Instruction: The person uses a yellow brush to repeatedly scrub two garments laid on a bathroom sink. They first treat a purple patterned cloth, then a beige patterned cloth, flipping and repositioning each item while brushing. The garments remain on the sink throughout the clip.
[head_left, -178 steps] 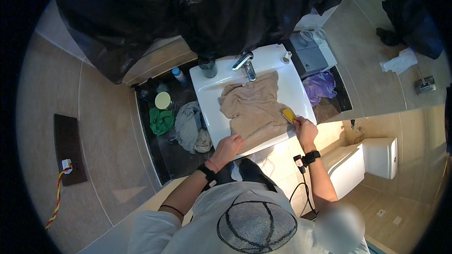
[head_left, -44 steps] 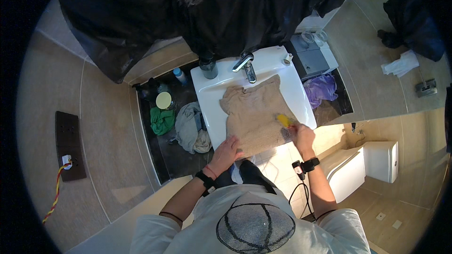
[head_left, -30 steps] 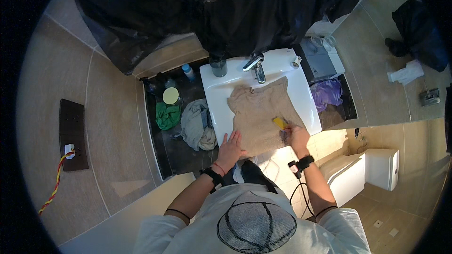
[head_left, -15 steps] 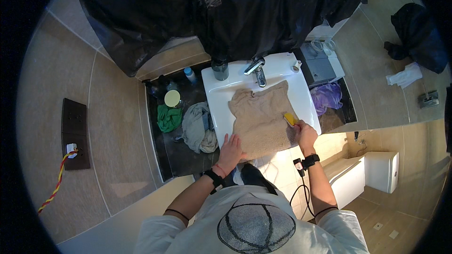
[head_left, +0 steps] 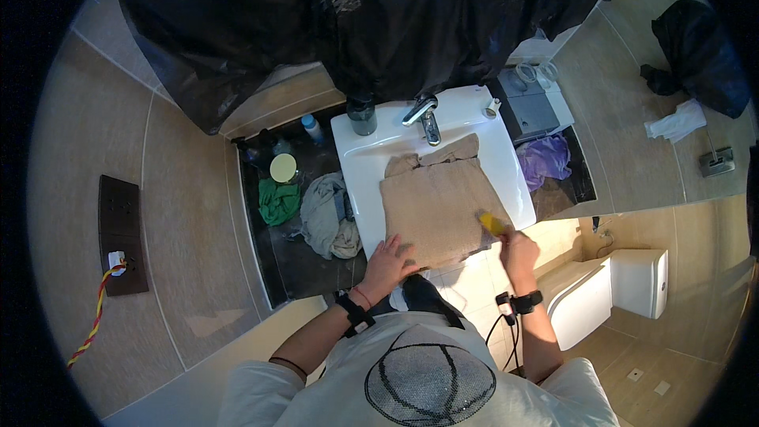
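Note:
A tan towel (head_left: 436, 205) lies spread over the white sink (head_left: 354, 160), its far end bunched in folds below the faucet (head_left: 428, 122) and its near edge hanging at the sink's front. Pressed on its near left corner is my left hand (head_left: 387, 264), open with the fingers stretched out. At the towel's right side my right hand (head_left: 519, 256) is closed around a small yellow brush (head_left: 492, 223), which looks slightly blurred. The brush head is over the towel's right edge; its handle is mostly hidden in my fingers.
Left of the sink, a dark counter (head_left: 296, 277) holds a green cloth (head_left: 278, 202), a grey cloth (head_left: 324, 217), a round-lidded jar (head_left: 283, 168) and a blue-capped bottle (head_left: 312, 128). A soap bottle (head_left: 362, 117) stands on the rim. On the right are a purple cloth (head_left: 544, 161) and a toilet (head_left: 581, 312).
The brush and my right hand have moved toward me and slightly right. The towel lies smoother, with a fold now across its far end. My left hand stays near its corner.

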Demonstrator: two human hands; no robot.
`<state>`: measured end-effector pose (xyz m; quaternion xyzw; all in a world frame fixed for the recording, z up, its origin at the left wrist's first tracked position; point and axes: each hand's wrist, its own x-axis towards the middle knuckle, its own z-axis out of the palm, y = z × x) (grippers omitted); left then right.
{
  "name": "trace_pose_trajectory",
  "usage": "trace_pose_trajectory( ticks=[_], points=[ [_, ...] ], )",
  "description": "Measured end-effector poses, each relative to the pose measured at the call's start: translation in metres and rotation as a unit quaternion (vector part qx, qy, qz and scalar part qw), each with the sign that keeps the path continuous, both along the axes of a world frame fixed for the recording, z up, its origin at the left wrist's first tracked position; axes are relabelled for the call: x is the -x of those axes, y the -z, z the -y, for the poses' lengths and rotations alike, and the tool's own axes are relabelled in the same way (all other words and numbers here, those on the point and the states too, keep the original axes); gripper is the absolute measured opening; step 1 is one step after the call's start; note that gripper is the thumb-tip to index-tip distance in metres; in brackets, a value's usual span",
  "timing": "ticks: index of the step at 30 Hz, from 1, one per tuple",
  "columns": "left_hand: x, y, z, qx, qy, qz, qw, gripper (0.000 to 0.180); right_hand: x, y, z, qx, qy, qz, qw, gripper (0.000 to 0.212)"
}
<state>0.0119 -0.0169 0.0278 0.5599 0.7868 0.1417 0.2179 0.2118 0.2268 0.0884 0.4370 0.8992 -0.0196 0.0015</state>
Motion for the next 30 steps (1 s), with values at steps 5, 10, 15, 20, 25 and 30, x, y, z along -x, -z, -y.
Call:
trace_pose_trajectory(
  ticks=[5,10,15,20,25,30],
  points=[
    [-0.003,0.016,0.000,-0.013,-0.040,-0.071,0.997,0.086,0.052,0.026,0.082,0.210,-0.152,-0.165,0.952,0.009],
    [-0.002,0.026,0.005,-0.006,-0.018,-0.117,0.993,0.084,0.022,0.062,0.021,0.080,-0.074,-0.090,0.990,0.011],
    [-0.003,0.021,0.002,-0.009,-0.017,-0.095,0.995,0.084,0.038,0.039,0.021,0.017,-0.074,-0.074,0.994,0.011],
    [-0.004,0.020,0.006,-0.003,-0.017,-0.125,0.992,0.082,0.064,0.037,0.080,0.171,-0.141,-0.118,0.968,0.009],
    [-0.002,0.022,0.007,-0.018,0.004,-0.114,0.993,0.082,0.033,0.048,-0.015,0.070,-0.010,-0.075,0.995,0.011],
    [0.000,0.017,0.001,-0.015,0.000,-0.110,0.994,0.079,0.066,0.040,0.041,0.123,-0.118,-0.149,0.974,0.011]
  ],
)
